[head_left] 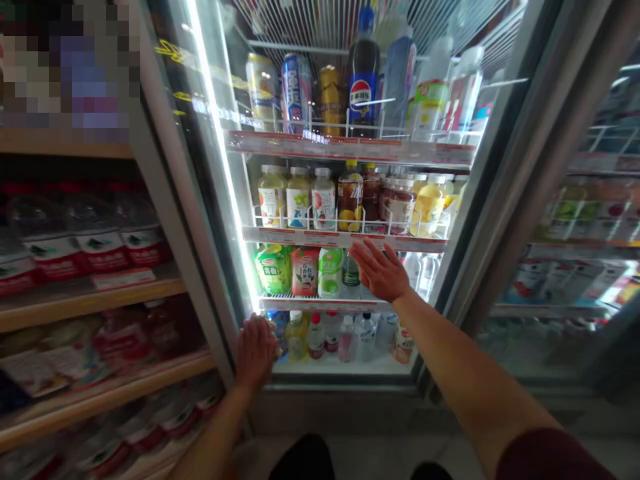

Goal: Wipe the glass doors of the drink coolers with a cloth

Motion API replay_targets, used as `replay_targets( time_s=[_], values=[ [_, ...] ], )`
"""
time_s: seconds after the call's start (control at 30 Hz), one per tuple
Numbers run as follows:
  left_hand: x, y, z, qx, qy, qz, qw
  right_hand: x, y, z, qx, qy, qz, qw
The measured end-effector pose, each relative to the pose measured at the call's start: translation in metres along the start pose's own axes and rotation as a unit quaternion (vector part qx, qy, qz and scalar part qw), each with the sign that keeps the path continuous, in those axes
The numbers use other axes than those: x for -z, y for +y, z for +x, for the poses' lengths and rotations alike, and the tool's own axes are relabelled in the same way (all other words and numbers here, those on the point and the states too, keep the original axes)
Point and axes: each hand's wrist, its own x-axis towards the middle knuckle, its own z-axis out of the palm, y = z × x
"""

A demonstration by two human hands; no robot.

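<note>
My right hand (381, 270) is raised in front of a lit drinks fridge, palm toward it, with its fingers stretched out and nothing held. Behind it are the shelf rail (310, 237) and a dark green bottle (351, 272), partly covered. My left hand (257, 352) is lower, at the left edge of the fridge front, fingers pointing up and somewhat blurred; I see nothing held in it. Beside it stand a yellow bottle (298, 337) and a red-capped bottle (316, 337). Whether either hand touches the glass, I cannot tell. Reflections show across the fridge front.
Higher shelves hold cans, a cola bottle (363, 83) and several juice bottles (299, 197). Green and red drink pouches (305, 270) stand below them. On the left is a wooden shelf (90, 307) with packed bottles; another fridge (565, 253) is on the right. My dark shoes or knees (305, 460) show at the bottom.
</note>
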Motion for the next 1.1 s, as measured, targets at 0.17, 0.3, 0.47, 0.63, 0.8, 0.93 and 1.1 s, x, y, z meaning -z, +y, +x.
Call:
replay_targets(
  time_s=[0.17,0.3,0.47,0.63,0.8,0.93,1.1],
  values=[
    [0.006,0.007,0.026,0.023,0.014,-0.014,1.0,0.0,0.001,0.001,0.0,0.008,0.001,1.0],
    [0.04,0.015,0.115,-0.003,0.056,-0.02,0.998,0.0,0.001,0.0,0.001,0.01,0.004,1.0],
    [0.024,0.055,0.092,-0.085,0.074,-0.02,0.993,-0.001,0.0,0.0,-0.006,0.007,0.009,1.0],
    [-0.008,0.078,0.031,-0.254,0.048,-0.026,0.966,-0.001,0.0,0.001,-0.002,0.01,0.002,1.0],
    [0.015,0.097,0.101,-0.197,0.056,-0.02,0.979,-0.002,0.001,0.0,-0.002,0.006,-0.001,1.0],
    [0.014,0.133,0.114,-0.242,0.06,-0.026,0.968,-0.003,0.0,0.0,-0.009,0.001,0.009,1.0],
    [-0.009,0.157,0.078,-0.493,0.0,-0.043,0.869,-0.003,0.001,0.0,-0.004,0.01,0.002,1.0]
  ],
)
